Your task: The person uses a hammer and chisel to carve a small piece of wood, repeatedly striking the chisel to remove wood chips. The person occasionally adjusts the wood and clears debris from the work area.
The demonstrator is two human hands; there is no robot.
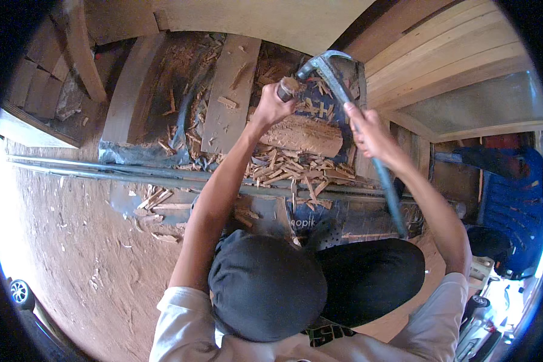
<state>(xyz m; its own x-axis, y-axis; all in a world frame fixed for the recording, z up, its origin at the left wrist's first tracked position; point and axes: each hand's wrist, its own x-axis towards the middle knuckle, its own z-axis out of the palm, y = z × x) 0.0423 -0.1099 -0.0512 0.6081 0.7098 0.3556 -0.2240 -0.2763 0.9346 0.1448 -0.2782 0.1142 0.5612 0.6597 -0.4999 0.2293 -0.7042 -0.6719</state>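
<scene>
My left hand (274, 108) is wrapped around an upright chisel (288, 88); its worn wooden handle end with a dark ring shows above the fist, while the blade is hidden. In my right hand (373, 134) is a claw hammer (338, 87) with a long blue-grey metal shaft, gripped around the middle. The hammer's head hangs just beyond the chisel's handle end, close to it but seemingly apart. Below my left hand lies a rough-cut wooden block (304, 136) with a chipped surface. Wood chips (283, 168) are heaped along its near side.
Wooden planks (229, 102) stand to the left among more chips. A long metal bar (102, 168) runs across the near side. Large boards (446, 48) rise at the far right, beside a blue plastic chair (513, 199). Sandy ground (84, 235) spreads at near left.
</scene>
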